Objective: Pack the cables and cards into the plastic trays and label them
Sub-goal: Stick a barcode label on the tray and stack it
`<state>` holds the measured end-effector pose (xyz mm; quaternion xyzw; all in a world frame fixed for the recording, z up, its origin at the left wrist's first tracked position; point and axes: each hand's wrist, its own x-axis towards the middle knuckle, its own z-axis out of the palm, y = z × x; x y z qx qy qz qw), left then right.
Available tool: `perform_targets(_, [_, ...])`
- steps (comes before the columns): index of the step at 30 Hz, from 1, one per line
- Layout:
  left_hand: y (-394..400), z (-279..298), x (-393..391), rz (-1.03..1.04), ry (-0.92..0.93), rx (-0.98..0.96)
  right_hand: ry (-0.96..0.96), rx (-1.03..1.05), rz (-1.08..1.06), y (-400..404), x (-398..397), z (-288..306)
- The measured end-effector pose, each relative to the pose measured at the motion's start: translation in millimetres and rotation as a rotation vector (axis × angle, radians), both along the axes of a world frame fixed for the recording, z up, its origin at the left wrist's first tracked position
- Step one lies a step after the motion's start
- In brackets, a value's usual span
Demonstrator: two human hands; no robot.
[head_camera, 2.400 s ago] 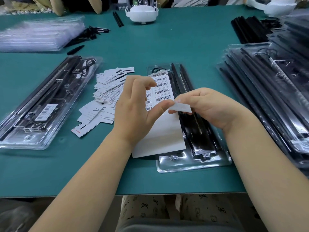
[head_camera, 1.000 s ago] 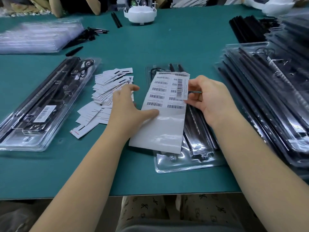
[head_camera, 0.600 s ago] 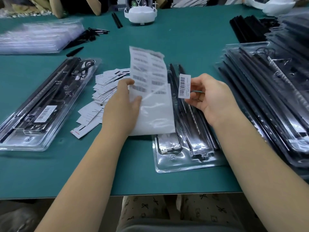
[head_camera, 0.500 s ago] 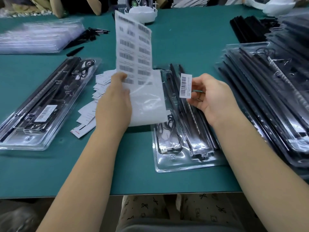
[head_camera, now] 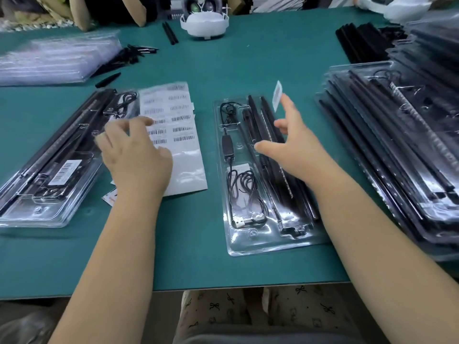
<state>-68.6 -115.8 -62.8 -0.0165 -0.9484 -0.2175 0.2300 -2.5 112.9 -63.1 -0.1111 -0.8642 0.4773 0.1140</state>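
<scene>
One label: peeled off, now stuck to right index fingertip, label [head_camera: 277, 95] held up above far end of middle tray [head_camera: 250, 242].
Sheet: half a second ago lifted upright in left hand; now flat on mat, between left tray [head_camera: 15, 219] and middle tray, covering most of card pile. Sheet [head_camera: 183, 170] top part blurred, barcodes readable lower down.
Left hand: left hand [head_camera: 135, 155] lowered onto sheet's left edge, fingers spread and loose, gripping nothing; motion blur at fingertips.
Right hand: right hand [head_camera: 295, 147] open wide, thumb out, index raised; label adhering to fingertip rather than pinched, as far as visible.
Middle tray: now fully uncovered. Cable [head_camera: 244, 192] coiled in near-left pocket, plug at near end; black rods [head_camera: 265, 135] in right channels. No label on it yet.
Left tray: packed, barcode label already on lid, near end.
Cards: one corner of cards [head_camera: 110, 196] showing from under sheet by left wrist; rest hidden.
Stack: packed trays [head_camera: 397, 170] piled at right, well apart from hands.
Meaning: sheet parked, target exposed, label ready. Likely next step sticking label on middle tray's lid, matching left tray's spot.
Risk: label curling or sticking askew off one fingertip.
</scene>
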Motion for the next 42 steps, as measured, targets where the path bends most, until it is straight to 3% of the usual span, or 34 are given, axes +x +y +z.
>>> perform_targets(3, [18,-2,10,-0.3,-0.016,-0.034,0.136,-0.013,-0.069,-2,-1,4])
perform_targets(5, [31,-5,18,-0.506,-0.088,-0.161,0.215,-0.104,-0.147,-2,-2,9])
perform_targets(9, [39,-19,19,-0.662,-0.355,-0.374,0.3,-0.324,-0.177,0,2,17])
perform_targets(17, [28,0,23,-0.829,-0.382,-0.234,0.279,-0.522,-0.165,21,-4,19])
perform_targets(21, [28,4,35,-0.967,-0.372,-0.092,0.251,-0.519,-0.176,27,-4,18])
perform_targets(23, [34,1,38,-0.962,-0.346,-0.029,0.237,-0.486,-0.174,26,-6,17])
perform_targets(28, [42,-5,35,-0.88,-0.283,-0.084,0.185,-0.458,-0.142,25,-10,12])
perform_targets(35, [61,13,20,-0.852,-0.525,-0.204,0.11,-0.395,-0.115,26,-15,8])
perform_targets(39, [81,18,-3,-0.603,-0.4,-0.053,0.111,-0.364,-0.114,23,-19,4])
perform_targets(42, [91,5,-9,-0.55,-0.316,-0.037,0.099,-0.274,-0.136,18,-20,1])
